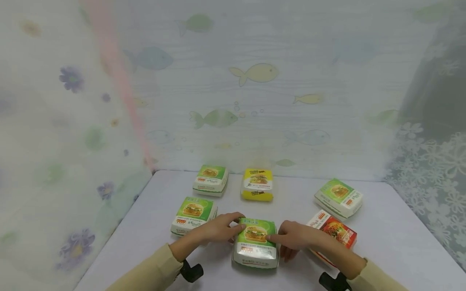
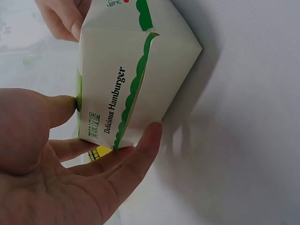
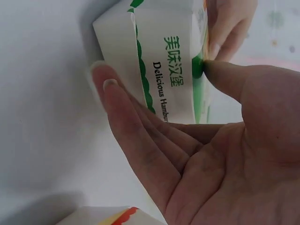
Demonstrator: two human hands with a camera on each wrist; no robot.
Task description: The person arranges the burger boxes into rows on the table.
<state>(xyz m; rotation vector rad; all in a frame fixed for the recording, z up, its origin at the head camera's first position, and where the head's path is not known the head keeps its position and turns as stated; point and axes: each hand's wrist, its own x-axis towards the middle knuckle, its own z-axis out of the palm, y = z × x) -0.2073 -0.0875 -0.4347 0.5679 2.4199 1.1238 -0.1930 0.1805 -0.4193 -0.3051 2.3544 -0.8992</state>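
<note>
A green-and-white hamburger box (image 1: 255,248) sits at the front middle of the table, its lid closed and a burger picture on top. My left hand (image 1: 222,228) holds its left side, thumb on the top edge and fingers along the side wall. On the opposite side my right hand (image 1: 294,236) grips it the same way, thumb on the lid. In the left wrist view the box's side (image 2: 112,84) shows "Delicious Hamburger" lettering and a green scalloped flap edge. The right wrist view shows the fingers (image 3: 140,136) spread along the lower wall.
Left of the held box stands another green box (image 1: 193,212), with a third green box (image 1: 210,178) behind it. A yellow box (image 1: 257,184) is at the back middle. To the right are a red box (image 1: 338,231), partly behind my right forearm, and a green box (image 1: 338,196).
</note>
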